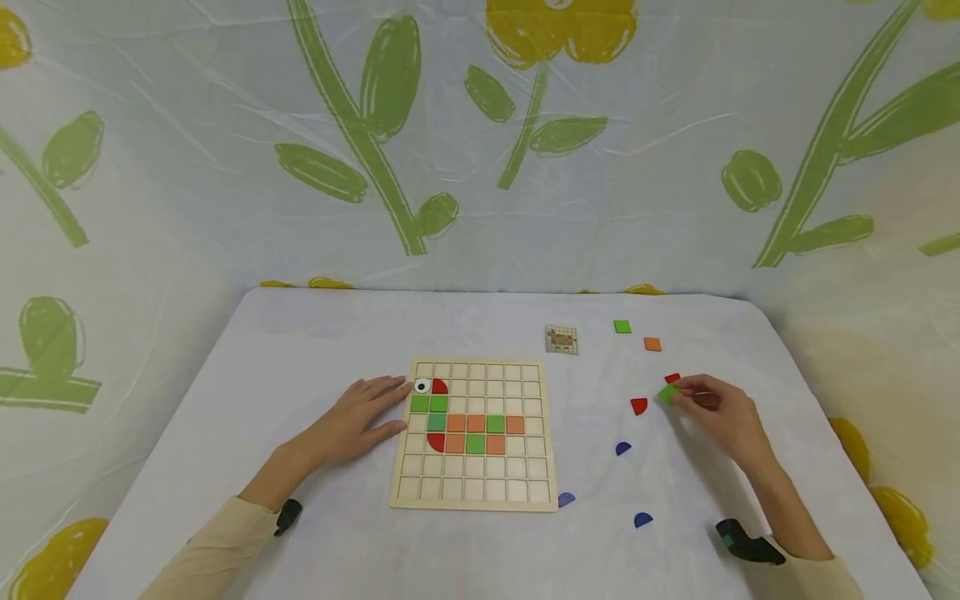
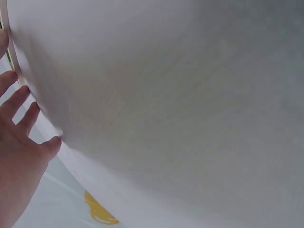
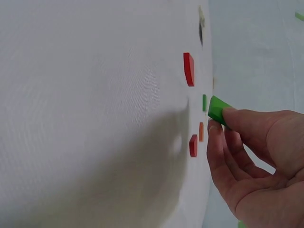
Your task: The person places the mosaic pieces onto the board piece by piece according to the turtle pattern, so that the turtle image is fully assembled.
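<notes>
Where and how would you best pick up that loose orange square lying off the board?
Probably by two opposite side edges, pinched between thumb and finger: the orange square is thin and lies flat, apart from its neighbours. Coming from above and the right looks easiest, since a loose green square lies to its left.

The pale, rectangular gridded board (image 1: 476, 505) looks like bare wood, smooth and matt along its rim. The bright green square tile (image 3: 217, 110) shows flat, even colour with a smooth face, like painted wood or plastic; which of the two cannot be told. The red, curved-edged piece (image 3: 189, 70) looks equally smooth. The small printed picture card (image 1: 562, 346) resembles paper or board. White, matt cloth with a fine weave covers the tabletop (image 1: 322, 542). The flower-printed white backdrop (image 1: 645, 208) looks like thin, creased fabric with a faint sheen. The beige sleeve (image 1: 213, 546) is soft, matt cloth.
</notes>
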